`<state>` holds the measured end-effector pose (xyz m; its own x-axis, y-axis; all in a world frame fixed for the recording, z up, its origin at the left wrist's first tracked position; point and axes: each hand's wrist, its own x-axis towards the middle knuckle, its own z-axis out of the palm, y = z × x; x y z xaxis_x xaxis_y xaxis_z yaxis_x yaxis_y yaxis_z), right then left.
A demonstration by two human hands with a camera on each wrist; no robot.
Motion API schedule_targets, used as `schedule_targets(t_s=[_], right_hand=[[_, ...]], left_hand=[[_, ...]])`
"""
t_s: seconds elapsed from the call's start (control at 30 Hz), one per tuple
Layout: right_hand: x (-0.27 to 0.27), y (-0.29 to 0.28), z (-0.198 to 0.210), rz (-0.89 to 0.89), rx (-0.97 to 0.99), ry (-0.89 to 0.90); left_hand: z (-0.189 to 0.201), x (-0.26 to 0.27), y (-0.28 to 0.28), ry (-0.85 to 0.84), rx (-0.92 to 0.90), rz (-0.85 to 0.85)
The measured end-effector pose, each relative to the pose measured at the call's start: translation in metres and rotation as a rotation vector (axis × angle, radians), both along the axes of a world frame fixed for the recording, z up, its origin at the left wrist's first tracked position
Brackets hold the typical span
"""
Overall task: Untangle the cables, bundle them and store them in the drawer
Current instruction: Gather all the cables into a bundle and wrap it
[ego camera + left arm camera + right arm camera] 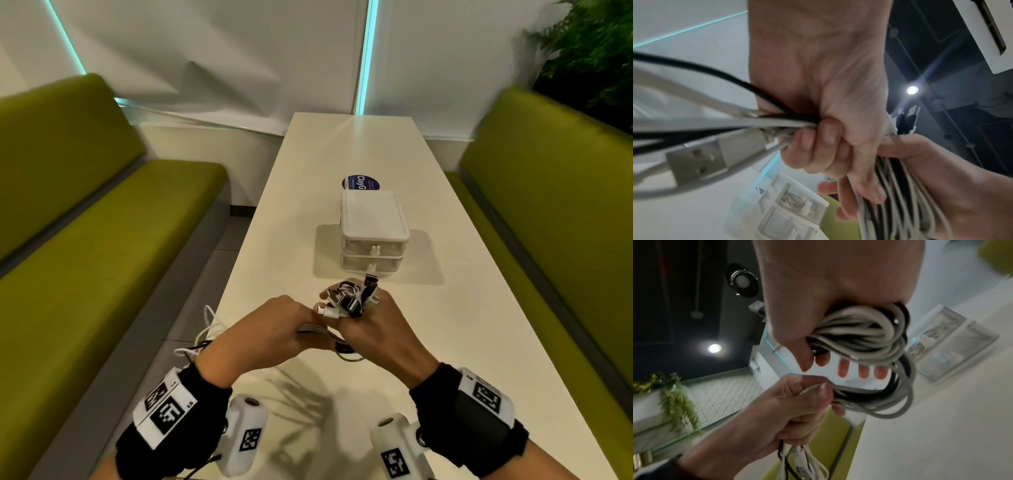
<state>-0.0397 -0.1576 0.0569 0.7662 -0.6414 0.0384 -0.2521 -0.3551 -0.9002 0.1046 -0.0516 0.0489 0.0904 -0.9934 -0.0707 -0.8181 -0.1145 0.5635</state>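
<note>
A coil of white and black cables (347, 301) is held above the table's near end, its plugs sticking up. My right hand (375, 330) holds that coil; in the right wrist view the loops (869, 344) wrap round its fingers (863, 370). My left hand (274, 325) is a fist gripping the strands that lead into the coil. The left wrist view shows its fingers (818, 138) curled round white and black strands, with a USB plug (698, 162) close by. Loose cable ends (202, 339) hang off the table's left edge. The white two-drawer unit (373, 236) stands just beyond, both drawers shut.
The long white table (445, 342) runs away from me between two green benches (85, 240). A round blue sticker (359, 183) lies behind the drawer unit. A wall with blinds closes the far end, and a plant (589, 51) stands at the upper right.
</note>
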Motion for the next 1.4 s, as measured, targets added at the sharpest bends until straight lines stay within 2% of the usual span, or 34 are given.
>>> schedule_targets(t_s=[0.07, 0.17, 0.47, 0.6, 0.67, 0.8, 0.93, 1.07, 1.17, 1.3, 1.4], right_hand=[[0.000, -0.001, -0.001, 0.082, 0.125, -0.021], [-0.003, -0.002, 0.005, 0.184, 0.301, -0.094], [-0.007, -0.001, 0.001, 0.296, 0.572, -0.074], [-0.011, 0.002, -0.002, 0.349, 0.573, 0.018], [-0.013, 0.003, -0.002, 0.348, 0.617, 0.022], [-0.012, 0.002, 0.002, 0.379, 0.535, 0.063], [-0.012, -0.007, 0.009, 0.412, 0.445, 0.156], [-0.017, -0.012, 0.003, 0.339, 0.342, 0.283], [-0.021, -0.011, 0.001, 0.284, 0.398, 0.251], [-0.022, -0.010, 0.003, 0.315, 0.561, 0.126], [-0.023, -0.010, 0.001, 0.331, 0.549, 0.162]], left_hand=[[0.002, -0.004, -0.002, -0.053, -0.047, -0.037], [0.004, -0.003, -0.004, -0.051, -0.081, 0.017], [0.016, -0.004, -0.011, -0.029, -0.149, 0.037], [0.010, 0.000, -0.011, -0.120, -0.257, 0.129], [0.008, 0.000, -0.010, -0.144, -0.261, 0.119], [0.011, 0.001, -0.013, -0.076, -0.221, 0.157], [0.019, 0.007, -0.015, 0.060, -0.069, 0.126], [0.020, 0.009, -0.013, 0.108, 0.079, 0.072], [0.015, 0.010, -0.014, 0.106, 0.030, 0.087], [0.008, 0.012, -0.014, 0.085, -0.085, 0.161], [0.004, 0.012, -0.010, 0.078, -0.095, 0.155]])
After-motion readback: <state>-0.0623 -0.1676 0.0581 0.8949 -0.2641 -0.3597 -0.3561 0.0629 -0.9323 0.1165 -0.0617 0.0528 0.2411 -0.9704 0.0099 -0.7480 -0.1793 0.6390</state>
